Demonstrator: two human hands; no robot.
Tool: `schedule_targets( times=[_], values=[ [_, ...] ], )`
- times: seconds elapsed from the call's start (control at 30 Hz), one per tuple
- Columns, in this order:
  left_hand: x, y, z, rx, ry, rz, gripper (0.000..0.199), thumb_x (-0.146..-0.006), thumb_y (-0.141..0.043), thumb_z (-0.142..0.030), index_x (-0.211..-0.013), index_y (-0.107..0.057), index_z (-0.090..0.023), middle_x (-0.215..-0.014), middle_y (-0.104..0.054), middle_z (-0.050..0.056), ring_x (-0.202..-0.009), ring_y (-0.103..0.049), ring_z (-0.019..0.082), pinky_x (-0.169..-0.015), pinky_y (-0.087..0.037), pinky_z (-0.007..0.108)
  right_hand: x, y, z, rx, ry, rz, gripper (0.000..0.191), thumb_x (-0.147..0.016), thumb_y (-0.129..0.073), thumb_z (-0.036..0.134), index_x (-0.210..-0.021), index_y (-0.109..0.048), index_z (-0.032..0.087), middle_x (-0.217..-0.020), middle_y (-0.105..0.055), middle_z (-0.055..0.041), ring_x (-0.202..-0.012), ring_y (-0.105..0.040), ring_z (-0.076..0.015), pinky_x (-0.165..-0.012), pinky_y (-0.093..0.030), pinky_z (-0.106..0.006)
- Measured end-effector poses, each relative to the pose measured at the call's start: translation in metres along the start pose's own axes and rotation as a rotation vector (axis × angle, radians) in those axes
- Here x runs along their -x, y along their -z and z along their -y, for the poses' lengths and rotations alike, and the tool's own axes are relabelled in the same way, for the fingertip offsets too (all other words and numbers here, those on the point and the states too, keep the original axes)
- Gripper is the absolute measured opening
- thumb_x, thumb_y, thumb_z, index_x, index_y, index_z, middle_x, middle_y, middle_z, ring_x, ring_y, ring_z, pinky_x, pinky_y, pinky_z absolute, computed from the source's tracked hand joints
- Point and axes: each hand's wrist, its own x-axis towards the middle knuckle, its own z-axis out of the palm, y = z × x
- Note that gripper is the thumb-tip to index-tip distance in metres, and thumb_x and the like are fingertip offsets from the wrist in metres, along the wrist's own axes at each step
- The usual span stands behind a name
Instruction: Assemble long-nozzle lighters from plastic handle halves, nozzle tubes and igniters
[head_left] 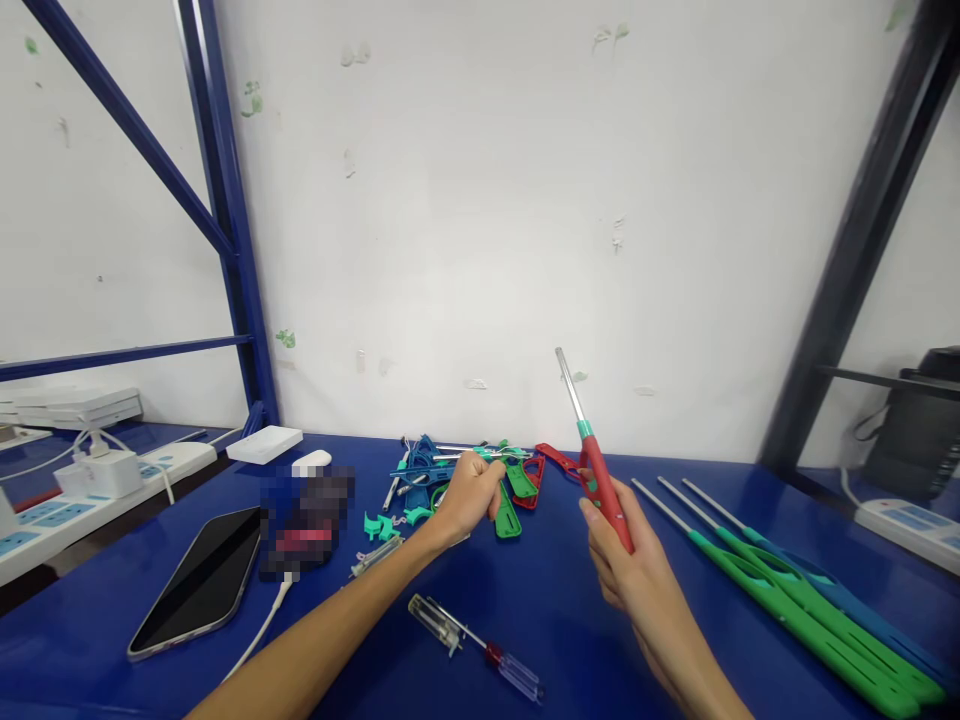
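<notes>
My right hand (622, 550) grips a red lighter (604, 487) with a teal collar and a metal tube pointing up and to the left. My left hand (472, 495) is closed in a fist, thumb side up, over the near edge of a heap of parts; what it holds, if anything, is hidden. The heap has blue pieces (420, 480), green shell halves (508, 515) and red shell halves (532, 482). Teal pieces (381, 526) lie left of the fist. Nearer to me lie a screwdriver (514, 672) with a clear purple handle and a transparent part (435, 622).
Green lighters (810, 620) and a blue one (847, 598) lie on the right. At left are a phone (199, 580), a pixelated device (307, 525) with a white cable, a white box (265, 445) and a power strip (169, 465). A white wall stands behind the blue table (337, 660).
</notes>
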Motion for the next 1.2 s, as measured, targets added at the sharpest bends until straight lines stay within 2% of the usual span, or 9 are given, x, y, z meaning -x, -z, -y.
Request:
schedule_targets(
  times=[0.3, 0.57, 0.67, 0.77, 0.83, 0.93, 1.0, 1.03, 1.2],
  values=[
    [0.002, -0.004, 0.003, -0.039, -0.005, 0.028, 0.036, -0.101, -0.068, -0.039, -0.129, -0.066, -0.016, -0.133, -0.066, 0.01, -0.112, -0.068, 0.029, -0.093, -0.06, 0.045, -0.007, 0.003, -0.015, -0.02, -0.017, -0.037, 0.064, -0.083, -0.07, 0.072, -0.127, -0.054, 0.028, -0.056, -0.025, 0.0134, -0.042, -0.019, -0.0088, -0.039, -0.017, -0.022],
    [0.006, -0.007, -0.009, -0.171, -0.07, 0.033, 0.036, -0.101, -0.068, -0.039, -0.129, -0.066, -0.016, -0.132, -0.066, 0.01, -0.111, -0.068, 0.028, -0.092, -0.061, 0.045, -0.004, 0.001, -0.005, -0.037, -0.017, -0.057, 0.067, -0.084, -0.071, 0.07, -0.134, -0.052, 0.029, -0.057, -0.027, 0.0144, -0.042, -0.019, -0.0064, -0.04, -0.016, -0.019],
    [0.003, 0.008, -0.019, -0.282, -0.079, 0.007, 0.036, -0.102, -0.067, -0.04, -0.128, -0.066, -0.016, -0.131, -0.066, 0.009, -0.11, -0.068, 0.028, -0.092, -0.061, 0.045, -0.003, 0.003, -0.003, -0.028, -0.017, -0.054, 0.072, -0.082, -0.074, 0.069, -0.138, -0.052, 0.029, -0.057, -0.03, 0.0142, -0.041, -0.021, -0.0061, -0.038, -0.017, -0.018],
    [0.006, 0.035, -0.023, -0.423, -0.099, -0.053, 0.033, -0.102, -0.066, -0.038, -0.129, -0.066, -0.019, -0.132, -0.066, 0.01, -0.111, -0.068, 0.026, -0.093, -0.06, 0.045, -0.003, 0.004, -0.002, -0.023, -0.027, -0.049, 0.076, -0.081, -0.073, 0.071, -0.141, -0.052, 0.03, -0.059, -0.034, 0.0136, -0.04, -0.021, -0.0053, -0.038, -0.017, -0.017],
    [0.018, 0.053, -0.022, -0.51, -0.112, -0.107, 0.03, -0.103, -0.065, -0.036, -0.128, -0.066, -0.019, -0.132, -0.066, 0.011, -0.11, -0.068, 0.024, -0.094, -0.06, 0.045, -0.002, 0.005, -0.002, -0.016, -0.04, -0.038, 0.077, -0.082, -0.072, 0.072, -0.143, -0.052, 0.03, -0.059, -0.037, 0.0131, -0.039, -0.02, -0.005, -0.037, -0.017, -0.017],
    [0.048, 0.074, -0.015, -0.641, -0.098, -0.127, 0.021, -0.101, -0.068, -0.035, -0.112, -0.07, -0.017, -0.114, -0.071, 0.008, -0.098, -0.069, 0.021, -0.088, -0.059, 0.04, -0.001, 0.005, -0.001, -0.007, -0.047, -0.024, 0.075, -0.083, -0.071, 0.071, -0.143, -0.052, 0.03, -0.06, -0.04, 0.0122, -0.039, -0.021, -0.005, -0.036, -0.018, -0.018],
    [0.07, 0.08, -0.009, -0.743, -0.059, -0.105, 0.009, -0.092, -0.074, -0.019, -0.084, -0.073, -0.016, -0.088, -0.07, 0.007, -0.089, -0.068, 0.023, -0.083, -0.055, 0.038, -0.001, 0.004, 0.0, 0.001, -0.045, -0.02, 0.074, -0.083, -0.072, 0.071, -0.141, -0.054, 0.03, -0.06, -0.04, 0.012, -0.04, -0.022, -0.005, -0.037, -0.018, -0.017],
    [0.079, 0.081, -0.006, -0.797, -0.033, -0.093, 0.013, -0.089, -0.073, -0.012, -0.077, -0.073, -0.017, -0.082, -0.069, 0.008, -0.088, -0.067, 0.025, -0.08, -0.053, 0.036, 0.0, 0.004, 0.001, 0.005, -0.044, -0.019, 0.073, -0.082, -0.073, 0.07, -0.14, -0.054, 0.03, -0.06, -0.04, 0.012, -0.04, -0.022, -0.005, -0.037, -0.018, -0.017],
    [0.097, 0.079, 0.003, -1.029, 0.089, -0.05, 0.018, -0.084, -0.068, -0.002, -0.091, -0.079, -0.016, -0.093, -0.072, 0.014, -0.099, -0.067, 0.033, -0.073, -0.047, 0.034, 0.001, 0.004, 0.001, 0.026, -0.054, -0.003, 0.07, -0.083, -0.073, 0.07, -0.138, -0.056, 0.03, -0.06, -0.038, 0.0116, -0.041, -0.023, -0.0054, -0.038, -0.019, -0.018]
  ],
)
